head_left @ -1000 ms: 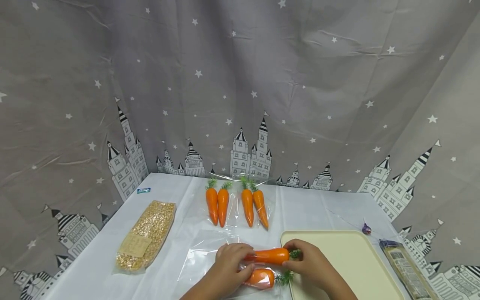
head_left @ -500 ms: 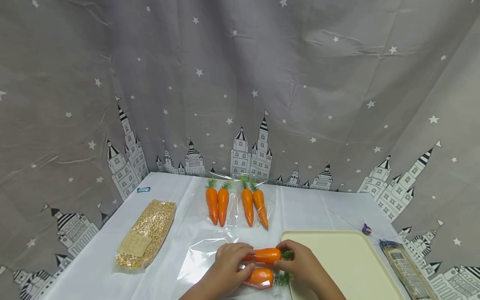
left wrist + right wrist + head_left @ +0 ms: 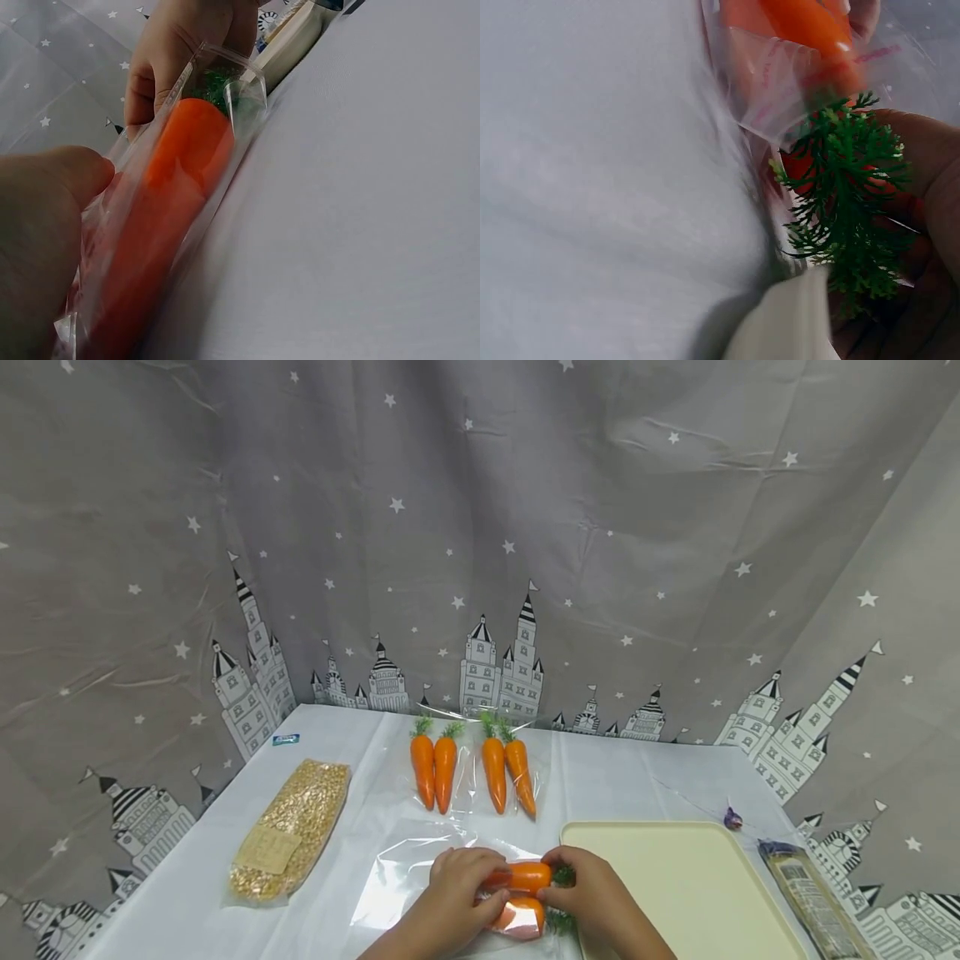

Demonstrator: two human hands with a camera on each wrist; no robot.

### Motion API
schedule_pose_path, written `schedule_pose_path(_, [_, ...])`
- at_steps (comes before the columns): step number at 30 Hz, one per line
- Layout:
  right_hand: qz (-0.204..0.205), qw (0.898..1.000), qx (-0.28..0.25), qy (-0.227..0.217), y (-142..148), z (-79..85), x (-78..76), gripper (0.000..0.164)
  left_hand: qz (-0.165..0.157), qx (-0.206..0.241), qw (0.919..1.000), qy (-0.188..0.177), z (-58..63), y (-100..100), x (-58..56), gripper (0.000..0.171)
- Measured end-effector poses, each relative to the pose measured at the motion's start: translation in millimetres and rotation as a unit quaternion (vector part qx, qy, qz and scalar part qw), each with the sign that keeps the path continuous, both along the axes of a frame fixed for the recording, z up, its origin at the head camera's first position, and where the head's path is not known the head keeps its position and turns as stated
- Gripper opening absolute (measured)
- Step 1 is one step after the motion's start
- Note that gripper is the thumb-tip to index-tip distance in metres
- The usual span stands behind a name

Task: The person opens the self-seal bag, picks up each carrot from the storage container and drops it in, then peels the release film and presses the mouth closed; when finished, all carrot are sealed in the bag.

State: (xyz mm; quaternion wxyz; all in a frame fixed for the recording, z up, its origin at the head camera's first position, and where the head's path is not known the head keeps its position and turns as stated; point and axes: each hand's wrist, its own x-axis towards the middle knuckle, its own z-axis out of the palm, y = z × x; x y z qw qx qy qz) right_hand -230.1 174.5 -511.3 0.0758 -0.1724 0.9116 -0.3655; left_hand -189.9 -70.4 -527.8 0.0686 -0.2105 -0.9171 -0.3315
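Note:
Two orange carrots with green tops lie side by side in front of me, in or at the mouth of a clear plastic bag. My left hand holds the bag around the carrots, covering their narrow ends. With thumb and fingers, my right hand grips the leafy end of the upper carrot. Just below it is the lower carrot, under the film. The left wrist view has a carrot inside the clear film. In the right wrist view, green leaves stick out beside the right hand's fingers.
A cream tray stands right of the hands. Bagged carrots lie further back. A bag of yellow kernels is at left, near a small blue-green packet. A long package and a small purple item lie at right.
My right hand has moved left, sliding the upper carrot deeper into the bag, towards the left hand. The left hand has stayed almost in place.

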Motion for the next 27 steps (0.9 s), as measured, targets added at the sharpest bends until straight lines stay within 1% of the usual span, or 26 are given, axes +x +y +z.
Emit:
schedule_pose_path(2, [0.002, 1.000, 0.003, 0.009, -1.1, -1.3, 0.5, 0.031, -0.001, -0.002, 0.9999, -0.013, 0.7, 0.1, -0.9, 0.026])
schedule_pose_path(5, [0.002, 1.000, 0.011, 0.006, -2.0, -2.3, 0.7, 0.032, -0.002, -0.008, 0.9995, -0.031, 1.5, 0.4, -1.9, 0.026])
schedule_pose_path(10, [0.010, 1.000, 0.020, -0.005, -0.4, -1.7, 1.1, 0.033, -0.003, -0.020, 0.9988, -0.045, 1.3, 0.9, -2.3, 0.027])
schedule_pose_path(13, [0.016, 1.000, 0.016, -0.008, 2.8, 1.7, 1.9, 0.036, 0.000, -0.026, 0.9981, -0.055, 1.1, 0.8, -2.2, 0.028])
schedule_pose_path(15, [0.017, 1.000, 0.002, -0.017, 6.5, 5.4, 2.6, 0.038, 0.003, -0.028, 0.9977, -0.062, 0.5, 0.6, -2.0, 0.029])
schedule_pose_path(17, [0.012, 1.000, -0.015, -0.018, 11.6, 9.7, 3.3, 0.040, 0.007, -0.030, 0.9978, -0.059, -0.1, 1.2, -1.9, 0.029])
schedule_pose_path(19, [0.000, 0.999, -0.029, -0.017, 18.0, 14.8, 4.7, 0.039, 0.012, -0.035, 0.9980, -0.052, -0.9, 2.2, -1.6, 0.031])
schedule_pose_path(20, [-0.009, 0.999, -0.035, -0.016, 21.3, 17.5, 5.6, 0.037, 0.015, -0.040, 0.9980, -0.047, -1.5, 2.8, -1.4, 0.032])
schedule_pose_path(23, [-0.026, 0.999, -0.032, -0.012, 31.5, 26.3, 9.8, 0.025, 0.022, -0.054, 0.9977, -0.037, -2.0, 4.5, -0.5, 0.033])
schedule_pose_path(25, [-0.012, 0.999, -0.034, -0.030, 37.7, 32.7, 14.0, 0.017, 0.026, -0.059, 0.9973, -0.036, -1.8, 4.9, 0.2, 0.034])
schedule_pose_path(26, [0.005, 0.998, -0.041, -0.050, 40.2, 35.8, 16.5, 0.015, 0.028, -0.061, 0.9972, -0.034, -1.7, 4.9, 0.5, 0.035])
schedule_pose_path(27, [0.032, 0.996, -0.043, -0.066, 42.0, 38.2, 18.9, 0.012, 0.029, -0.062, 0.9971, -0.033, -1.5, 4.7, 0.7, 0.034])
